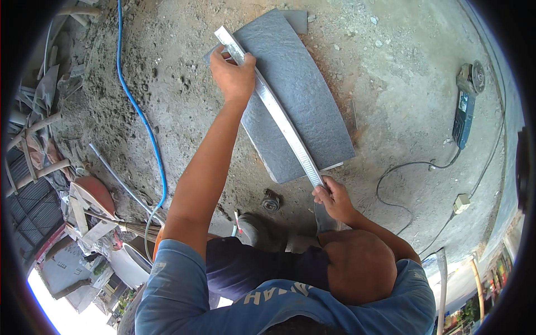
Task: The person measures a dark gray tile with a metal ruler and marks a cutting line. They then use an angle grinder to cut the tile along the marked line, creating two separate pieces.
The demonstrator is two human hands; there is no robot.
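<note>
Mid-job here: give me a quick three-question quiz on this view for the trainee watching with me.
1. True or false: the metal straightedge lies across the grey tile.
2. Which hand presses the far end of the straightedge? A) left hand B) right hand C) neither
3. Fill in: the angle grinder lies on the ground to the person's ____, untouched.

Key: 1 true. 2 A; the right hand pinches the near end at the tile's edge. 3 right.
</note>
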